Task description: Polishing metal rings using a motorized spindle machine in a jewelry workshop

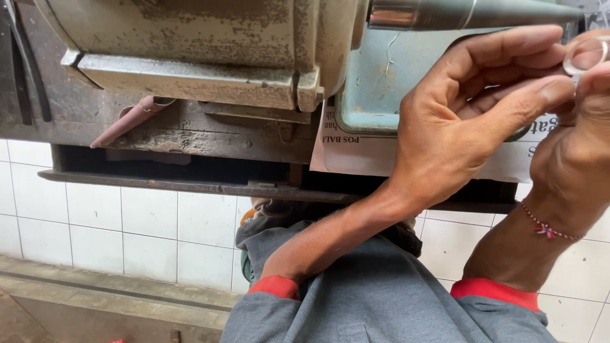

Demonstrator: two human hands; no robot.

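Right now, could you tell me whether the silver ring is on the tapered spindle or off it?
Off. The silver ring is pinched between the fingers of the left hand and right hand, below the tapered spindle and clear of it.

place: workshop, probably | evidence: worn motor housing point(190, 44), tapered spindle point(470, 14)

At upper right your hands have open room below the tapered spindle point(470, 14); the motor housing point(203, 51) blocks the upper left, the metal shelf point(190, 184) beneath.
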